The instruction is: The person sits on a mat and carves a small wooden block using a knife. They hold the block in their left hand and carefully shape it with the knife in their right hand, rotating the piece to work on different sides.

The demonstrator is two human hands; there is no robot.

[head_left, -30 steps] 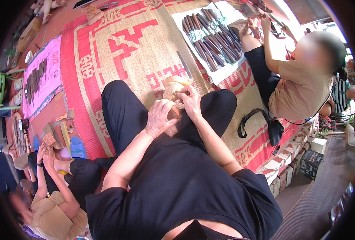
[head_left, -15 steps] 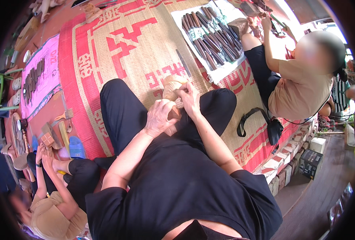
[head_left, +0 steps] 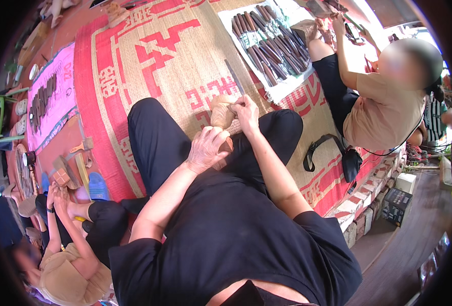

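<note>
A pale carved wooden figure [head_left: 222,111] stands between my knees, over the mat. My left hand [head_left: 205,150] is closed round its lower part, with a reddish-brown piece [head_left: 227,146] showing beside the fingers. At the figure's upper right side, my right hand [head_left: 246,114] has its fingers pinched together against the wood. Whatever may be between those fingertips is too small to make out. A thin, dark flat strip [head_left: 233,76] lies on the mat just beyond my right hand.
Several wooden-handled carving tools [head_left: 271,46] lie on a white cloth [head_left: 282,94] at the far right. A co-worker [head_left: 386,102] sits to the right, another [head_left: 70,265] at lower left. A black bag [head_left: 350,166] rests on the mat [head_left: 170,66]. More tools lie on a pink cloth [head_left: 65,76].
My right hand has shifted slightly right and up along the figure. The figure has turned a little, showing more of its front face. My left hand keeps its grip.
</note>
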